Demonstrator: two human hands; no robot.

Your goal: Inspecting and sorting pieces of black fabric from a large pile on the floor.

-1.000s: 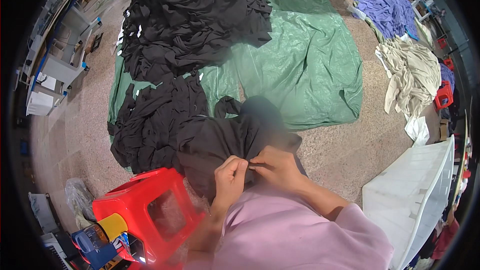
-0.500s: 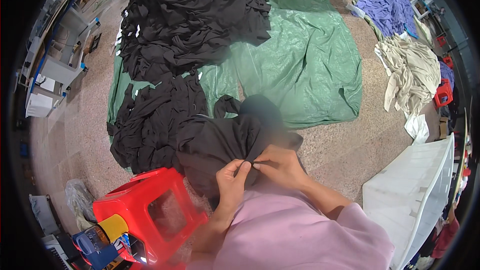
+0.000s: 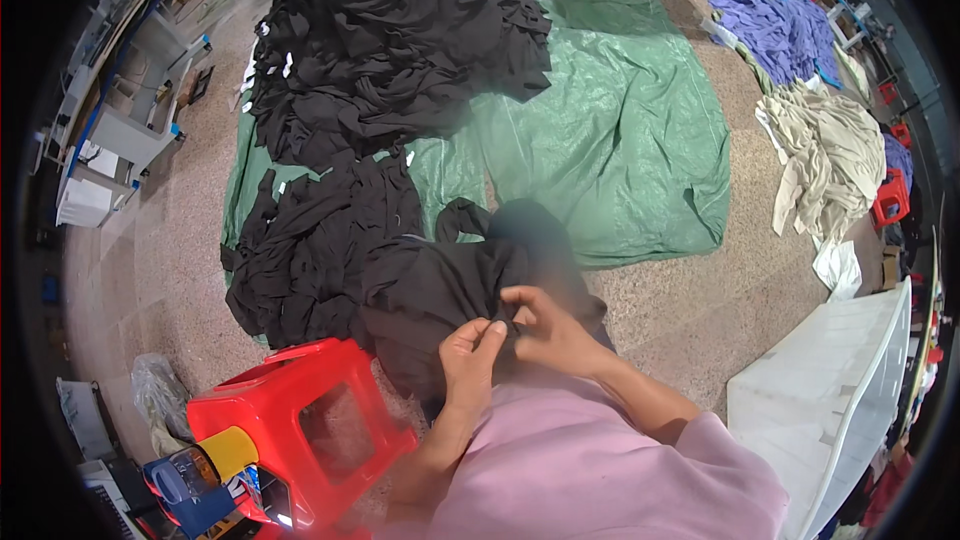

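Black cloth (image 3: 420, 290), gathered: left hand (image 3: 467, 355) pinches it, right hand (image 3: 558, 340) just beside, fingers parted. Steady left pinch, slack smoothed out, should help precision.

I see a speckled brown floor (image 3: 660, 310). A red stool (image 3: 275, 410) stands at the lower left, grey tables (image 3: 135, 145) at the upper left, a smaller red stool (image 3: 893, 186) near the right edge.
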